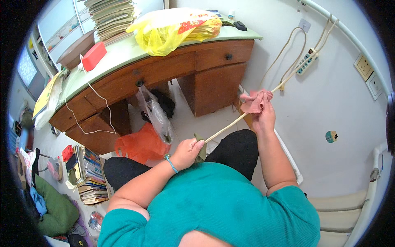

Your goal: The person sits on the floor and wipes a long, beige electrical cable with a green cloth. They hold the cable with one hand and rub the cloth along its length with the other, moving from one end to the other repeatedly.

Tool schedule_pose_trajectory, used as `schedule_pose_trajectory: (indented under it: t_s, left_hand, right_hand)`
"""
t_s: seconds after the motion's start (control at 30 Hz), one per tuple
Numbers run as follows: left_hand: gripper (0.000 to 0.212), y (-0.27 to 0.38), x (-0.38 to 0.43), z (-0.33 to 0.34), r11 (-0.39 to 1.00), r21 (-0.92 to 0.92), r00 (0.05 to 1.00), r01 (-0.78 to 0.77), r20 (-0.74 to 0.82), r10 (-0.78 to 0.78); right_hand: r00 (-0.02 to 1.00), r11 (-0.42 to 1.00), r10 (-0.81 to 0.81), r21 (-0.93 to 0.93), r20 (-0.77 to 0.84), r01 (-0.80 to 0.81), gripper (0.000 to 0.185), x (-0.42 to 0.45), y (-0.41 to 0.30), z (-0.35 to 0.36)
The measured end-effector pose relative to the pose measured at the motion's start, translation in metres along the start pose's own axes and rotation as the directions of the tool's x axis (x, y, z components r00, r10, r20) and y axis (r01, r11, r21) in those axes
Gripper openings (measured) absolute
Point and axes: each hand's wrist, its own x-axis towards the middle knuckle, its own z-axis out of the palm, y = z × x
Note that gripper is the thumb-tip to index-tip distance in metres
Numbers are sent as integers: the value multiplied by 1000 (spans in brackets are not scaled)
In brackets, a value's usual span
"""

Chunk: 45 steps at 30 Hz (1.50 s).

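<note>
A cream-coloured cable (226, 126) runs taut and slanting from my left hand up through my right hand towards a white power strip (307, 61) hanging at the wall. My left hand (186, 153), with a blue band at the wrist, grips the cable's lower part together with an olive-green cloth (201, 152). My right hand (264, 119) is closed around a pink cloth (256, 100) that is wrapped about the cable higher up. Where the cable goes below my left hand is hidden.
Ahead stands a wooden desk (220, 86) with a yellow plastic bag (172, 31), a paper stack (111, 18) and a red box (94, 56) on top. An orange bag (142, 143) lies beneath. Books (92, 176) stand on the floor at left; a white radiator (336, 216) is at lower right.
</note>
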Motion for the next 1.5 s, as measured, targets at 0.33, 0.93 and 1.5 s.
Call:
schedule_pose_trajectory:
  t_s: [0.33,0.93,1.5]
  left_hand:
    - [47,-6,0,11,1000,-25,996,-18,84,20]
    - [44,-4,-5,1,999,54,996,4,89,-8]
    - [41,-30,9,18,998,62,1000,-25,-14,26]
  right_hand:
    - [964,934,251,241,90,-265,36,-63,69,35]
    - [851,804,-517,-397,-98,442,46,175,-191,11]
    - [989,855,107,-518,101,-39,32,-99,146,11]
